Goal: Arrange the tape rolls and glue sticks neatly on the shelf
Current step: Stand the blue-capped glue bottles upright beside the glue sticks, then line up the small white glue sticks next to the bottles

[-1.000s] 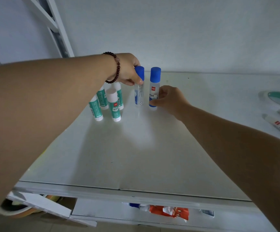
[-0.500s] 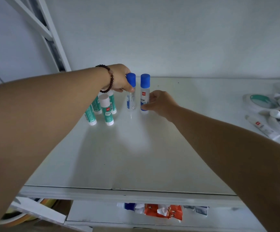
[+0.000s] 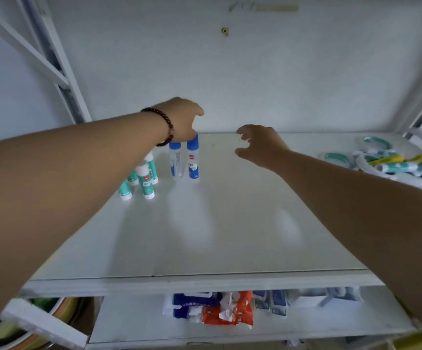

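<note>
Left hand (image 3: 182,120) with a dark bead bracelet above two upright blue-capped clear glue bottles (image 3: 184,157) on the white metal shelf (image 3: 205,223), its grip hidden, cannot tell, right hand (image 3: 258,144) hovering loosely curled and empty, green-and-white glue sticks (image 3: 144,178) standing beside, white tape rolls (image 3: 371,157) heaped far right.

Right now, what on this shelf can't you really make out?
- Green glue sticks: the left forearm covers part of the group, so no count, head view.
- Tape rolls: tangled heap, blurred near the right edge.
- Packets on the lower shelf: print too blurred to read.
</note>
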